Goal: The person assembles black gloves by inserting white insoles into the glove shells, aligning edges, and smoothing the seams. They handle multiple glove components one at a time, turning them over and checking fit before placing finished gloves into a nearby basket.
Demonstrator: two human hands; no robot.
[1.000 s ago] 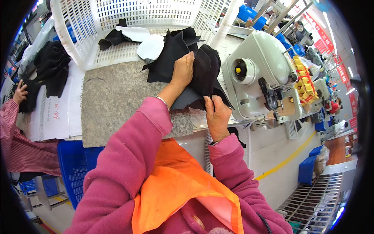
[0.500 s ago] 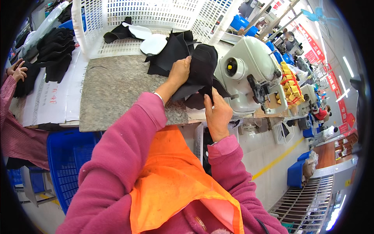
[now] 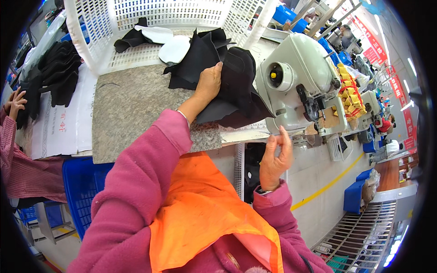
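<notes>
Left hand (image 3: 210,84) grips black cloth (image 3: 239,86) left of machine (image 3: 302,57), likely steadying it; right hand (image 3: 275,160) is half-curled at machine's near side, can't tell if pinching anything.

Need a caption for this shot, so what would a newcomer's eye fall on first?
Probably the bright orange apron, low in the middle between two pink sleeves. Above it, the left hand grips a dark piece, with a pale, rounded machine just to its right. Beyond the machine sits a bright yellow bundle.
</notes>
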